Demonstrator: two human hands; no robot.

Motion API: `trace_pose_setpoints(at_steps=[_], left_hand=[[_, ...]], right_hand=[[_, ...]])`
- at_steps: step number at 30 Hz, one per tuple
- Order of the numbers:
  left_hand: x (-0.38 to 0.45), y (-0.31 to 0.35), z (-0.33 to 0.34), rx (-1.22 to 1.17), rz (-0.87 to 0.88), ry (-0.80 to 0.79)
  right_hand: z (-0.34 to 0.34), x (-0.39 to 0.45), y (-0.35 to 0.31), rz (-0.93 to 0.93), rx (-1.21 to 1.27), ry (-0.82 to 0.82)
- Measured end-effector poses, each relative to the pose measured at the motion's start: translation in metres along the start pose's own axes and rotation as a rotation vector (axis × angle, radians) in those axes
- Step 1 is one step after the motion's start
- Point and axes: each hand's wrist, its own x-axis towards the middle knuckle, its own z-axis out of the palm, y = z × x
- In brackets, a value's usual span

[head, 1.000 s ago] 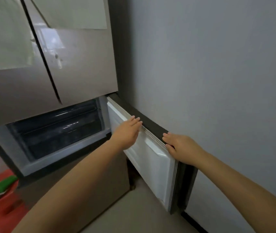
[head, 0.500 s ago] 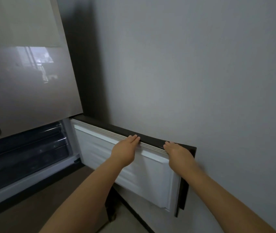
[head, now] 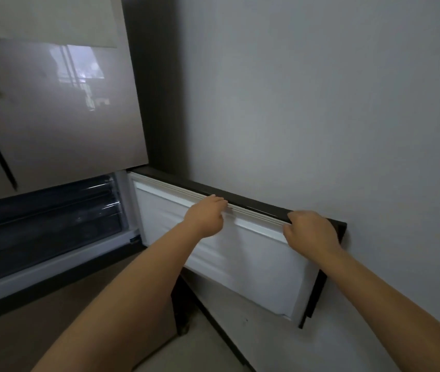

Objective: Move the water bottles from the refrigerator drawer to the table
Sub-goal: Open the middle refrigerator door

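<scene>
The refrigerator's lower door [head: 243, 253], white inside with a dark outer frame, stands swung open against the grey wall. My left hand [head: 205, 216] rests on the door's top edge with its fingers laid over the gasket. My right hand [head: 310, 232] grips the same top edge further right, fingers curled over it. The open lower compartment shows a dark transparent drawer [head: 47, 218] at the left. No water bottle is visible; the drawer's inside is too dark to read.
The closed, glossy beige upper refrigerator door [head: 58, 116] hangs above the compartment. The grey wall [head: 321, 103] stands right behind the open door. A dark baseboard [head: 229, 334] runs along the floor below it.
The view has swung right and closer to the door. The door now lies nearer the wall. Both hands stay on its top edge, and my right hand's fingers have curled over it.
</scene>
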Motion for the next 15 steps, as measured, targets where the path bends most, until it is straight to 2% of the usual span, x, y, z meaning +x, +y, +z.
trace_pose_setpoints(at_steps=[3, 7, 10, 15], left_hand=[[-0.018, -0.055, -0.004, -0.021, -0.098, 0.002], [-0.051, -0.149, -0.007, -0.013, -0.339, -0.008], [-0.079, -0.220, -0.015, 0.033, -0.500, -0.024], [-0.117, -0.325, -0.035, 0.078, -0.657, -0.073]], right_hand=[[-0.002, 0.020, -0.040, -0.140, 0.121, 0.040], [0.007, 0.051, -0.129, -0.340, 0.202, 0.025], [0.027, 0.069, -0.210, -0.457, 0.236, -0.041], [0.061, 0.091, -0.341, -0.529, 0.364, -0.213]])
